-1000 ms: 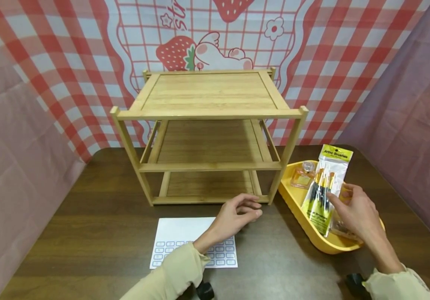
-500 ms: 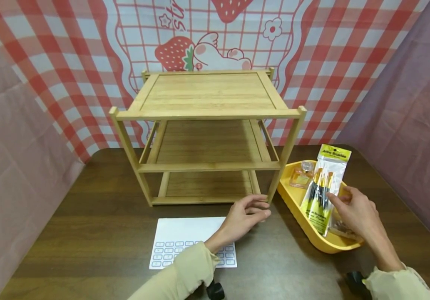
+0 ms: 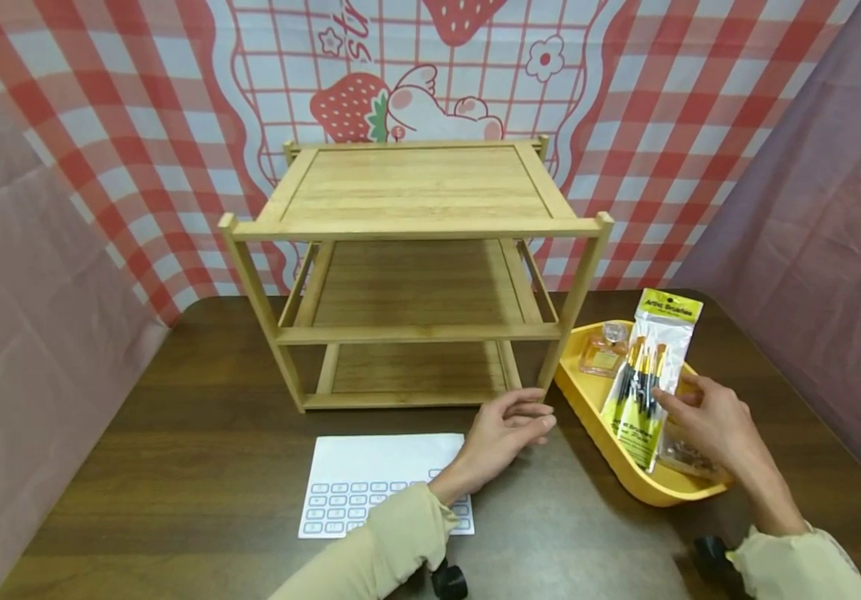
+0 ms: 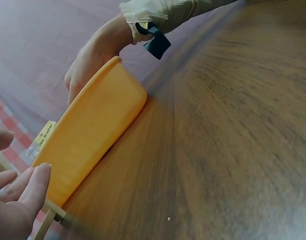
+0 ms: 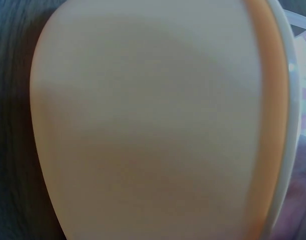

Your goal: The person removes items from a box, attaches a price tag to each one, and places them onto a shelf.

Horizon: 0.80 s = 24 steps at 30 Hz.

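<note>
Brush packet (image 3: pixel 643 387) rests in the yellow tray (image 4: pixel 95 132) — right hand (image 3: pixel 715 425) at the packet's edge; whether its grip pinches, cannot tell. Left hand (image 3: pixel 493 437) — grip released, near the wooden rack (image 3: pixel 415 187).

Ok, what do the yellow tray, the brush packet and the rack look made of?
Yellow tray: probably plastic, smooth and satiny, rounded without visible joins.
Brush packet: likely plastic film, glossy with a see-through front.
Rack: light wood or bamboo, can't tell which, smooth with grain showing.
</note>
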Each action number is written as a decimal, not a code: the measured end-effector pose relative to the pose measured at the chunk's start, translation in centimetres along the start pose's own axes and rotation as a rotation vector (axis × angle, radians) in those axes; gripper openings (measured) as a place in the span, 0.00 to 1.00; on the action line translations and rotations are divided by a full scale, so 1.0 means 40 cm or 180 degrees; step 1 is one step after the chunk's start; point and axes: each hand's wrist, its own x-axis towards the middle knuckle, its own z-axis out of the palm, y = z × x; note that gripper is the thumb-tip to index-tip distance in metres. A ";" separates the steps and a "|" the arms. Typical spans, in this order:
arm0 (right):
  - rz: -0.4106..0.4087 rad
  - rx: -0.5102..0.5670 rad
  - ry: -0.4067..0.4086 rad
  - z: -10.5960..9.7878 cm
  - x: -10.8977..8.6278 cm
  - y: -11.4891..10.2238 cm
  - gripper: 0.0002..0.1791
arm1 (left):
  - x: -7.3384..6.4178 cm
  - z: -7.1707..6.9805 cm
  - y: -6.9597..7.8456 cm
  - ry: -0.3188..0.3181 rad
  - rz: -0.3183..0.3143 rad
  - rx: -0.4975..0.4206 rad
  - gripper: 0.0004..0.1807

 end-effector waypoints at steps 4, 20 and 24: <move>-0.0001 0.0021 -0.0032 -0.002 0.004 0.001 0.47 | 0.006 0.010 -0.006 0.0040 -0.0012 -0.0051 0.24; -0.0016 0.0103 -0.0114 0.001 0.017 0.005 0.43 | 0.024 0.056 -0.029 0.0162 0.0008 -0.0312 0.23; 0.0019 0.0160 -0.0170 0.000 0.017 0.005 0.43 | 0.029 0.065 -0.035 0.0191 0.0014 -0.0399 0.23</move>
